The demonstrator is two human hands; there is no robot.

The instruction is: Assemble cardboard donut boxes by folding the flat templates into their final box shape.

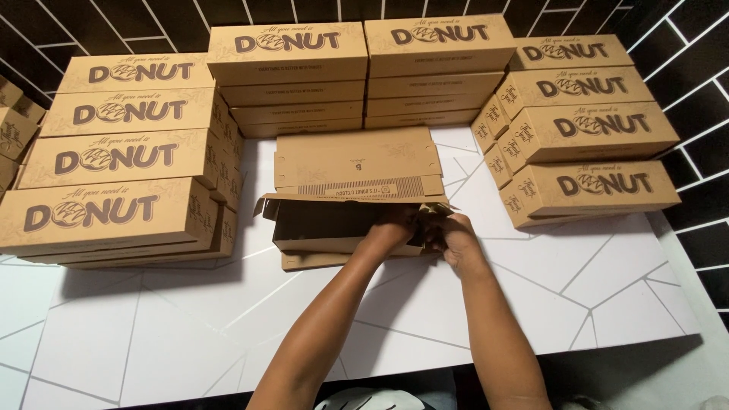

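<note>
White desk [190, 326] with thin grey line pattern. Half-folded brown cardboard box [353, 193] lies at centre. Stacks of closed printed boxes on it: left [121, 159], far centre [364, 72], right [588, 129].

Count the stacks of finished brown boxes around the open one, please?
5 stacks: far left, back left, back right, right, and a partly cut-off one at the left edge. More may be hidden.
</note>
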